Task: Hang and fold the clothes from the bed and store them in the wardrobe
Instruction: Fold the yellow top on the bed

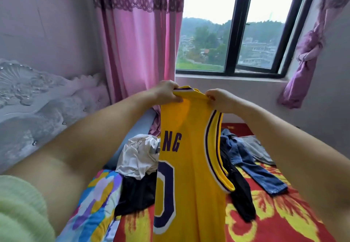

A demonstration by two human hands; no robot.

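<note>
Both hands hold a yellow basketball jersey (pixel 191 147) up in front of the window (pixel 233 27), above the bed (pixel 274 215). The left hand (pixel 166 92) pinches one end of the top edge, its fingers (pixel 177 99) curled over the purple-trimmed band; the right hand (pixel 217 97) pinches the other end, fingers clenched on the cloth. The jersey hangs doubled lengthwise, so only half of the lettering and of the large number shows. Its long axis runs straight up and down, shoulder end at the top in the hands, hem out of view below the frame; a striped armhole curves down its right side.

This looks like the folding step, with the garment already halved and held clear. The next move probably calls for lowering it onto a bare patch of the red and yellow bedcover and bringing the hem up to the shoulders, or else for fetching a hanger; none is in view. Still waiting on the bed are a white garment (pixel 138 156), a black garment (pixel 136 192) and a pair of jeans (pixel 253 167).
</note>
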